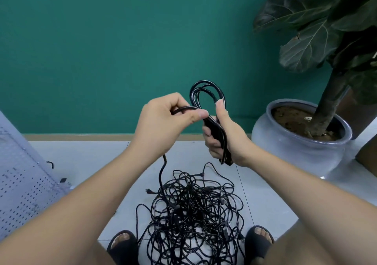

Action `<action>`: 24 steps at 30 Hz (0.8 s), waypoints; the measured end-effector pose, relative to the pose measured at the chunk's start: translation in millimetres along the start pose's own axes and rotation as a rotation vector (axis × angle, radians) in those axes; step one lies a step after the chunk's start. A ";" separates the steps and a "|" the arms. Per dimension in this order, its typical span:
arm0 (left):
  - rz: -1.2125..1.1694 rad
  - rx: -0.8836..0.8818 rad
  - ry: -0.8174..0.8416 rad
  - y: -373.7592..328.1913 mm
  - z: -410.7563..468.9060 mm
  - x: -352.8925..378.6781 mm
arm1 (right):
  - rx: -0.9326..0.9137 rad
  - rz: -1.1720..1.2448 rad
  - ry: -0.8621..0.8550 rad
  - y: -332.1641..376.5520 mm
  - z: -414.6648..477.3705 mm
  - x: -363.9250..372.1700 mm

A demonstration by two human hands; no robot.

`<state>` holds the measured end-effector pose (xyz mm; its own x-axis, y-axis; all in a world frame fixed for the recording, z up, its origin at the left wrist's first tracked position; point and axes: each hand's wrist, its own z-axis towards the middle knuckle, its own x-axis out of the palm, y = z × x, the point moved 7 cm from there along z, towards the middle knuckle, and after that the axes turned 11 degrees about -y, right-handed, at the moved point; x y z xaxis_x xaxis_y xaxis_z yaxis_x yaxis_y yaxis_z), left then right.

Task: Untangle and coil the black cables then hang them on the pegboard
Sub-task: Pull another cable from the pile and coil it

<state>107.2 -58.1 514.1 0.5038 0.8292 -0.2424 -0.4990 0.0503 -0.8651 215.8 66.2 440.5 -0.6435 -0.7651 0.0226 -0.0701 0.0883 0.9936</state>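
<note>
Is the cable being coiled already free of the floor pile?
No: the tail of the cable runs from the left hand down into the tangled pile, while the right hand grips the coil.

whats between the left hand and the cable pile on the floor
One black cable hangs from the left hand down into the pile, with only bare floor behind it. The head view shows this.

A big plant (306, 13) with dark leaves stands in a round grey pot (295, 154) full of brown soil (289, 117). Behind it is a green wall (102, 40). The floor (265, 193) has pale grey tiles, with a wooden strip (81, 137) along the wall
</note>
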 end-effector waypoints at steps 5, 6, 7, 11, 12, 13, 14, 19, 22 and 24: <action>-0.072 0.015 -0.092 -7.7 2.9 -3.2 | -0.042 0.073 0.196 10.2 -15.7 15.3; -0.066 0.025 -0.116 -9.9 3.6 -5.2 | -0.040 0.042 0.200 11.0 -15.9 13.2; -0.058 0.036 -0.138 -12.0 4.3 -7.4 | -0.042 -0.004 0.198 11.0 -15.0 10.4; -0.018 0.137 -0.184 -20.5 4.4 -10.5 | -0.111 -0.305 0.157 4.2 -12.4 6.9; 0.010 0.169 -0.197 -21.7 4.0 -10.5 | -0.121 -0.351 0.137 2.3 -12.6 8.0; 0.038 0.195 -0.217 -21.7 4.5 -10.9 | -0.132 -0.364 0.116 1.6 -12.6 9.0; 0.058 0.214 -0.240 -21.6 5.0 -11.8 | -0.140 -0.355 0.100 2.1 -12.7 9.7; 0.009 0.155 -0.239 -15.6 9.6 -11.9 | -0.187 -0.322 0.112 9.8 -18.2 14.2; -0.080 -0.001 -0.125 -7.4 8.6 -3.2 | -0.207 -0.350 0.115 12.3 -21.6 16.2; -0.107 -0.015 -0.073 -6.8 7.9 1.2 | -0.185 -0.340 0.138 11.9 -22.9 17.4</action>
<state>105.6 -53.1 523.2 0.5001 0.8581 -0.1163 -0.4343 0.1324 -0.8910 221.2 39.3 455.2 -0.4978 -0.8104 -0.3089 -0.1149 -0.2914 0.9497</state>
